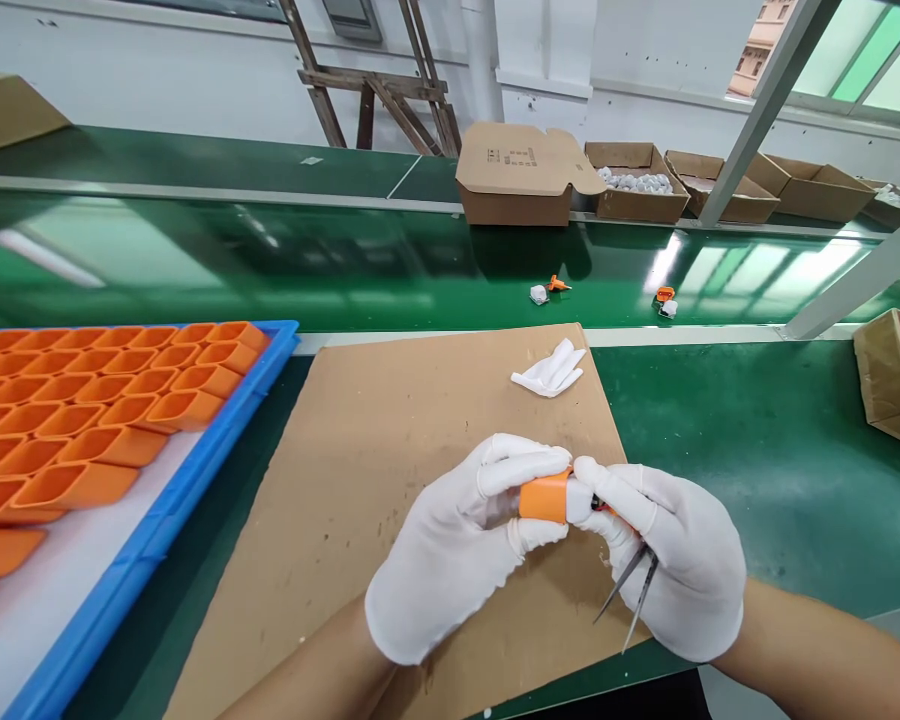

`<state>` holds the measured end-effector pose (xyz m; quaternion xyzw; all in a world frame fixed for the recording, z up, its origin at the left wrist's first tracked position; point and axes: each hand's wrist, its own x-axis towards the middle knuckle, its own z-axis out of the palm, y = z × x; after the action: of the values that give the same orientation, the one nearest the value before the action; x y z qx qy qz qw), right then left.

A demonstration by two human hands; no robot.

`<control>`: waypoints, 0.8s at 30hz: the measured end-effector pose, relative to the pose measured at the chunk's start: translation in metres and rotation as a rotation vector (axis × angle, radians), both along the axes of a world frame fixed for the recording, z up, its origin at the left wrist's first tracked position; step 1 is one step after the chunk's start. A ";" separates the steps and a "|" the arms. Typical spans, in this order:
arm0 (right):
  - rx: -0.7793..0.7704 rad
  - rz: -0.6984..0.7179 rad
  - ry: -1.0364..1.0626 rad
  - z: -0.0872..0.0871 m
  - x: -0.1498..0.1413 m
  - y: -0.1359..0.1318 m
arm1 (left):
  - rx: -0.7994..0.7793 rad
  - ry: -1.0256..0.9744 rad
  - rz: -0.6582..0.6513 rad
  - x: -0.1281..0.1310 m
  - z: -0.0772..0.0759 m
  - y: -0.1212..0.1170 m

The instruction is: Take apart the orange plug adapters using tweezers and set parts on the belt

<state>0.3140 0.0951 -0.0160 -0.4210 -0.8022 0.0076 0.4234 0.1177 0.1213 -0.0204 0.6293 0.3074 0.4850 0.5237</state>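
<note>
Both my hands wear white gloves and meet over a brown cardboard sheet. My left hand grips a small orange plastic shell between thumb and fingers. My right hand presses its fingertips against the shell's right end and holds metal tweezers in the palm, with the tips pointing down and left. A small dark bit shows between the shell and my right fingers; what it is cannot be told.
A blue tray at left holds several rows of orange shells. A crumpled white glove lies on the cardboard. Small orange and white parts sit on the green conveyor belt. Open cardboard boxes line the far side; another box stands at right.
</note>
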 end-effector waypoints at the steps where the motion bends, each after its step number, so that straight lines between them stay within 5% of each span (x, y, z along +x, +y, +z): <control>1: 0.001 -0.011 -0.012 0.000 0.000 0.000 | -0.008 0.008 0.013 0.001 0.000 -0.001; 10: -0.055 0.098 0.152 0.003 0.001 0.004 | -0.010 0.024 0.013 -0.001 0.000 -0.001; 17: -0.108 0.202 0.427 0.006 -0.002 0.008 | 0.296 0.233 0.137 -0.005 -0.004 0.000; 24: -0.108 0.180 0.336 -0.005 0.002 0.011 | 0.332 0.400 0.109 0.000 -0.008 0.000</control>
<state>0.3163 0.1057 -0.0214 -0.3626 -0.7531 0.1584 0.5256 0.1175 0.1213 -0.0285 0.7724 0.3544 0.4223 0.3154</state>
